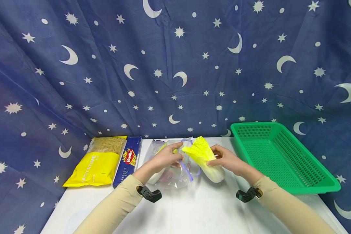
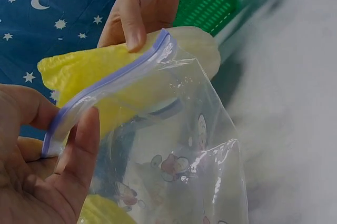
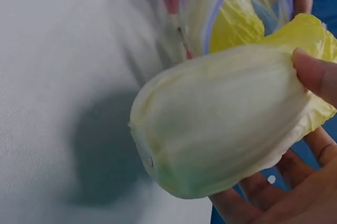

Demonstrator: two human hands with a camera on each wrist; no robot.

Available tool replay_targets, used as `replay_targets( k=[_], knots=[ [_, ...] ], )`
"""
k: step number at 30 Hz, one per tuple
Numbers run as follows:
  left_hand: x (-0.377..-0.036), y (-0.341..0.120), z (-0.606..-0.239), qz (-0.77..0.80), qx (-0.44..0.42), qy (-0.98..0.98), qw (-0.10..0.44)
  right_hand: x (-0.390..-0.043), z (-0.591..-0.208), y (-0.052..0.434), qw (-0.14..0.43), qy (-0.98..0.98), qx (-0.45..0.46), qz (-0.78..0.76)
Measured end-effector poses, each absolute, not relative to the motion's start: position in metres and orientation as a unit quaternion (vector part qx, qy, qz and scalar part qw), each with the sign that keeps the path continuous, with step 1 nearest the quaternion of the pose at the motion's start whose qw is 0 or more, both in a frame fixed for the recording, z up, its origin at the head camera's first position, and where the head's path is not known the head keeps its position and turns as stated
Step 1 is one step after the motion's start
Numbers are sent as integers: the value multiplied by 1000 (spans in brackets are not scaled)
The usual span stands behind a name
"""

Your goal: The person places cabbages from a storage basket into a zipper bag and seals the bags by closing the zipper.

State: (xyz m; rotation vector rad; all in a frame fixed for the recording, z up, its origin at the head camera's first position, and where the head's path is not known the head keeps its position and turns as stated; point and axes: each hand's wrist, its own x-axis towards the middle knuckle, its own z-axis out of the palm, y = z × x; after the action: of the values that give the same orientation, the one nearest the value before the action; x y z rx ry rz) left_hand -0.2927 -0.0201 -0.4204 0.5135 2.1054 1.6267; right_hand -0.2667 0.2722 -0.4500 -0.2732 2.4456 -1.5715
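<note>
Yellow-and-white cabbage (image 1: pixel 206 159) was clamped between the thumb and fingers of my right hand (image 1: pixel 226 160), above the table (image 1: pixel 199 208), just beside the open bag (image 2: pixel 179 168) and left of the basket (image 1: pixel 269 162). My left hand (image 1: pixel 167 156) pinched the bag's purple strip (image 2: pixel 113 78) between thumb and fingers; another cabbage (image 2: pixel 105 212) lay inside. Pasta (image 1: pixel 96 165) and box (image 1: pixel 128 159) were positioned side by side.

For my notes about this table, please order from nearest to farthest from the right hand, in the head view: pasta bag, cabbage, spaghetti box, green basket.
1. Cabbage: held in the right hand.
2. Green basket: close on the right.
3. Spaghetti box: on the left.
4. Pasta bag: farthest left, beside the box.
</note>
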Motion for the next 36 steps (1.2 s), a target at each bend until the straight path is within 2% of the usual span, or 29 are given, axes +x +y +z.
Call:
replay_targets(
  k=[6,12,27,36],
  knots=[
    [-293,-20,-421,598,185,749,216,-265,-452,262,68,868,-121,-477],
    [-293,-19,-420,606,187,740,225,-263,-451,254,30,929,-121,-349],
    [-293,-16,-421,593,195,754,206,-268,-438,239,-4,974,-167,-156],
    [-287,-15,-420,585,216,752,213,-278,-434,226,2,981,-146,-129]
  ],
)
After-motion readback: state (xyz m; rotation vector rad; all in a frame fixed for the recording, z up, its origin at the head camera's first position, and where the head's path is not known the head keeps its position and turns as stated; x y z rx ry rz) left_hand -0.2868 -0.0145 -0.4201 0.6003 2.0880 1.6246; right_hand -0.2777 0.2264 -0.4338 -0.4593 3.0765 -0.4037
